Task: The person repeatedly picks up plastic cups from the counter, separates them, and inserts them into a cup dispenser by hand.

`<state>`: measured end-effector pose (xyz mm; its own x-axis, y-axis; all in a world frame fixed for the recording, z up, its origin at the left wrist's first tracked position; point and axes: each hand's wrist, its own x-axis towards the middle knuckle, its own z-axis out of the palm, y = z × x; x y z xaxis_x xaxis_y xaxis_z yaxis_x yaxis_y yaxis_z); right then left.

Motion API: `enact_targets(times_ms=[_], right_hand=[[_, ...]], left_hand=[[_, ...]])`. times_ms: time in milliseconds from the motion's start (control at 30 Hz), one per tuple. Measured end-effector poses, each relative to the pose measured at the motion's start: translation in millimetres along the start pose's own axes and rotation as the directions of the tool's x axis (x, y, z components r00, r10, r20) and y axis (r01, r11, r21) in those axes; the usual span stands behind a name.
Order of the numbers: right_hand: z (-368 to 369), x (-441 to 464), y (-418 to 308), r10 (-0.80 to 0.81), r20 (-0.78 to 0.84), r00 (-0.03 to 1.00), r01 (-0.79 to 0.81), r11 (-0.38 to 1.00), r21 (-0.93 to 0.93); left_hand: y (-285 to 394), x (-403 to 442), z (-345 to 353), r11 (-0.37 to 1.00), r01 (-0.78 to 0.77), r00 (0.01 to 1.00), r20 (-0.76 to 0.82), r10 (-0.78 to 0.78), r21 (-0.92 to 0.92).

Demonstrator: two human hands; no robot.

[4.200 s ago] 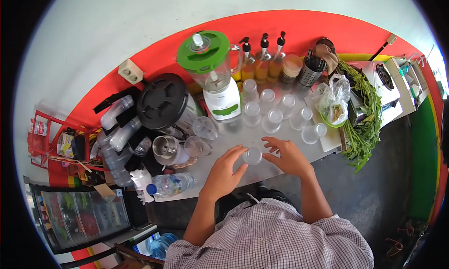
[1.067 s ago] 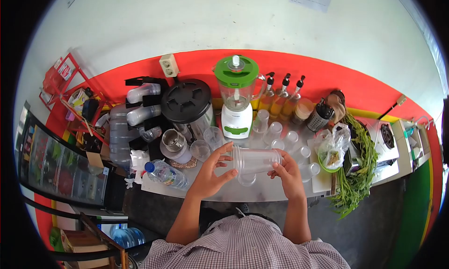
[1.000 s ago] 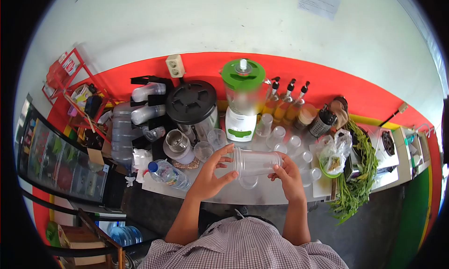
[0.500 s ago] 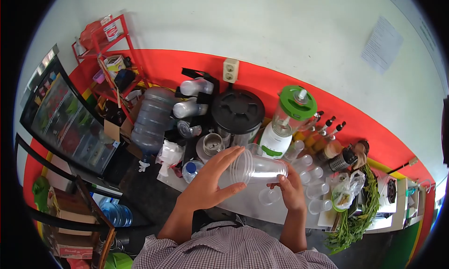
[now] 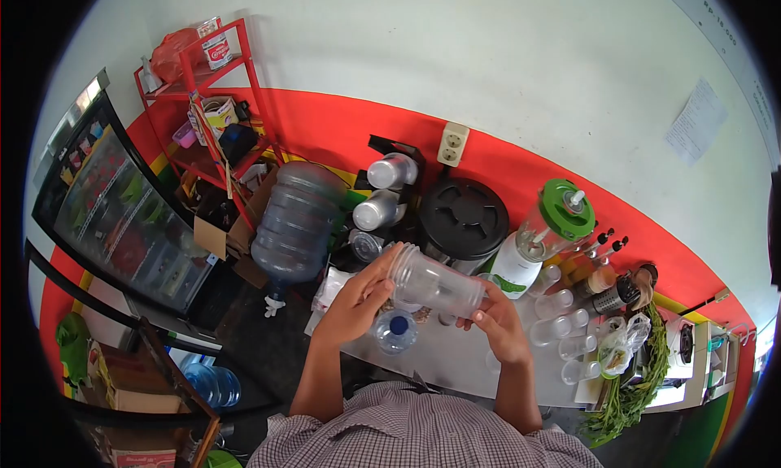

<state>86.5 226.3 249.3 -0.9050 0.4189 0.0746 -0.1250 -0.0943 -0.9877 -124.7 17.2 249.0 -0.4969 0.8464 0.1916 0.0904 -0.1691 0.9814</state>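
A short stack of clear plastic cups lies sideways between my two hands above the table. My left hand is closed around the rim end, its fingers on the stacked edges. At the base end my right hand grips the bottom with thumb and fingers. Below the cups stands a clear bottle with a blue cap. Several single clear cups stand on the table right of my right hand.
Behind the cups are a black-lidded container and a blender with a green lid. A large water jug rests upside down at left, near a red shelf. Leafy stems hang over the table's right end.
My left hand has gone from spread fingers beside the rims to closing on them. The stack's base now tilts lower to the right. The camera view has shifted left.
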Motion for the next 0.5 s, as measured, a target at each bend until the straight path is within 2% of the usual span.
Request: enact_targets(times_ms=[67, 100, 200, 233, 300, 367, 500], right_hand=[[17, 13, 4, 0.016, 0.058, 0.998, -0.017, 1.000, 0.009], [25, 20, 7, 0.017, 0.059, 0.998, -0.017, 1.000, 0.008], [49, 39, 10, 0.050, 0.111, 0.993, -0.048, 0.999, -0.018], [58, 45, 6, 0.066, 0.076, 0.995, -0.062, 0.997, -0.050], [72, 58, 6, 0.081, 0.038, 0.996, -0.078, 0.994, -0.081], [84, 69, 9, 0.063, -0.025, 0.998, -0.066, 0.984, -0.166], [100, 87, 16, 0.033, -0.062, 0.998, -0.040, 0.992, -0.116]], left_hand=[[-14, 6, -15, 0.989, -0.106, 0.991, -0.067, 0.114, 0.104], [-17, 8, -22, 0.989, -0.106, 0.991, -0.068, 0.114, 0.104], [-23, 13, -39, 0.994, 0.080, 0.980, -0.177, -0.092, -0.077], [-27, 16, -44, 0.994, 0.079, 0.979, -0.179, -0.092, -0.078], [-41, 26, -57, 0.975, 0.043, 0.975, -0.205, -0.089, -0.218], [-55, 34, -67, 0.975, 0.057, 0.961, -0.252, -0.111, -0.213], [-66, 48, -74, 0.968, 0.061, 0.917, -0.371, -0.151, -0.242]])
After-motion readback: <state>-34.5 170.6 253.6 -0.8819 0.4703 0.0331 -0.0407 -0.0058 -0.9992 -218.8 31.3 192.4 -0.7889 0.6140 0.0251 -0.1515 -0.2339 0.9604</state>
